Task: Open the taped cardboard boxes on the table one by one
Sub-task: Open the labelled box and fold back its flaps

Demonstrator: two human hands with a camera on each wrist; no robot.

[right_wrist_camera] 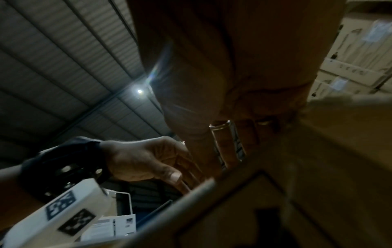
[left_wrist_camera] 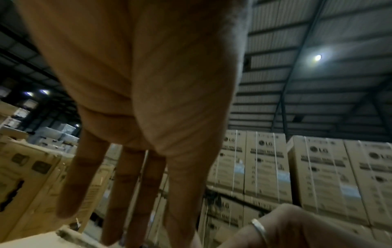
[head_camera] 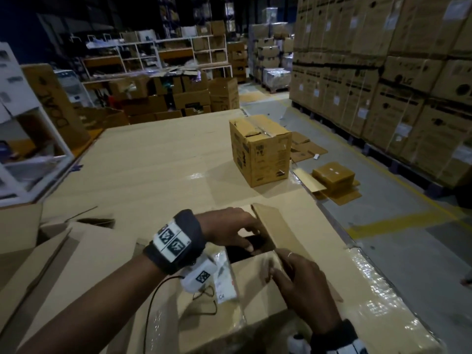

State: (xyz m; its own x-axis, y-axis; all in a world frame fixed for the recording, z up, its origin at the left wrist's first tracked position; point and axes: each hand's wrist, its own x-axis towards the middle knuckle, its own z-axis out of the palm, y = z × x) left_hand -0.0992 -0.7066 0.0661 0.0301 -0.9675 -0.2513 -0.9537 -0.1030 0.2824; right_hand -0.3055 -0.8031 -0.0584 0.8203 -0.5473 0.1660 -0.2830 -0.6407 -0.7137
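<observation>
Cardboard box (head_camera: 258, 284) flaps parted by both hands.

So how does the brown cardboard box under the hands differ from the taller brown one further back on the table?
The near cardboard box has a top flap raised and a dark gap showing; the far cardboard box has its flaps down under tape. The left hand and right hand work the near box; nothing touches the far one. Both are brown corrugated cardboard.
</observation>
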